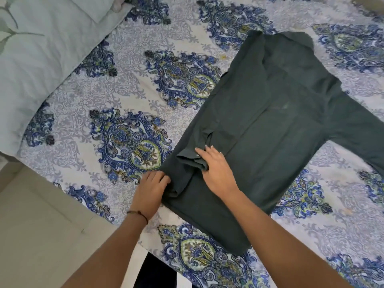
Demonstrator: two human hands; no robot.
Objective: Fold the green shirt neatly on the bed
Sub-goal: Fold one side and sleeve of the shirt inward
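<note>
The dark green shirt (276,121) lies flat on the patterned bed sheet (128,96), collar at the far end, hem toward me. Its left side and sleeve are folded inward over the body; the right sleeve stretches out to the right edge of view. My right hand (216,169) rests flat on the folded sleeve cuff, fingers straight, pressing it down. My left hand (153,188) is at the shirt's left folded edge, fingers curled around the fabric there.
A pale green pillow (41,59) lies at the upper left of the bed. The beige floor (41,225) shows at the lower left past the bed's edge. Bare patterned sheet lies left of and beyond the shirt.
</note>
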